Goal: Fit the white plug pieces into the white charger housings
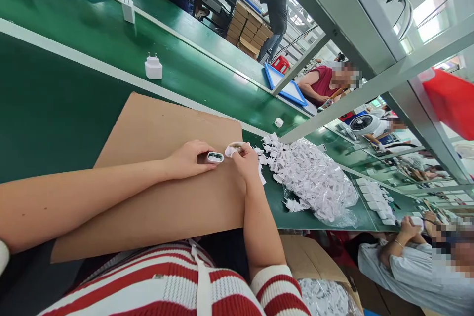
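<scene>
My left hand [188,159] grips a white charger housing [215,157] between thumb and fingers. Its open end faces right, and something green, like a circuit board, shows inside. Close by on the right, my right hand [247,162] pinches a small white plastic piece [233,148], apart from the housing; its exact shape is partly covered by the fingers. Both hands are over a brown cardboard sheet [177,123]. Beyond my right hand lies a heap of loose white plug parts [272,153], spilling from a clear plastic bag of them [314,177].
White chargers [153,67] stand on the green belt [185,76] ahead. Blue-rimmed trays [285,86] lie on the far side. A metal frame post [307,121] rises at the right. A co-worker [400,261] sits at the right, near rows of white parts [375,200].
</scene>
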{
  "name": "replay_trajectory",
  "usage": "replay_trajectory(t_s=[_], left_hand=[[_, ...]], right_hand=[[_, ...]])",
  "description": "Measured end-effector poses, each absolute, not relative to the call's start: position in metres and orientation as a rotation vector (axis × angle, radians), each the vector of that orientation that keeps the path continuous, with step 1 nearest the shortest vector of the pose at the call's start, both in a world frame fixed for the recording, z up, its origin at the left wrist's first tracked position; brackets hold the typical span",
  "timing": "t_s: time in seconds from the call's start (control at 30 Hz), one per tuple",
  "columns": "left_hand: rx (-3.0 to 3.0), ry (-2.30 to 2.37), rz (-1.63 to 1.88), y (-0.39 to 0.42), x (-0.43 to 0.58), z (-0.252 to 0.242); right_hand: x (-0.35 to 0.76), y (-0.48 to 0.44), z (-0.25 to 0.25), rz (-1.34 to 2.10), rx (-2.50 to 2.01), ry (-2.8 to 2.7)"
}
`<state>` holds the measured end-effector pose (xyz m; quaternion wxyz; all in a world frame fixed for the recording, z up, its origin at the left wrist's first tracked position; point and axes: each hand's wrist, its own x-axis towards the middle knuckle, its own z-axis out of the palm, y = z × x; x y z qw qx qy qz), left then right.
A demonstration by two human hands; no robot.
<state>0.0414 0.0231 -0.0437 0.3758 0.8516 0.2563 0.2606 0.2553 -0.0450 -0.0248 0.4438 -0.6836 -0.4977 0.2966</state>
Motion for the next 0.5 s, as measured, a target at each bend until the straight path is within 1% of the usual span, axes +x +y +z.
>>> replay_trajectory(t_s=[0.07,0.17,0.3,0.4,0.5], left_hand=[[2.16,0.648,0.686,0.023,0.041,-0.043],[2.144,0.642,0.696,0.023,0.041,-0.043],[2.15,0.654,0.696,0.023,0.042,-0.045],[2.151,0.645,0.698,0.022,0.042,-0.044],[2.173,0.633,0.691,0.022,0.042,-0.043]], right_hand=[[0.256,-0.045,-0.021,0.812,-1.604,-1.096],[0.257,-0.048,-0.014,0.82,-1.48,-1.109],[0.258,-0.056,-0.007,0.733,-1.37,-1.385],[0.255,-0.062,-0.005,0.56,-1.39,-1.687],[0.246,-0.063,-0.007,0.445,-1.385,-1.831]])
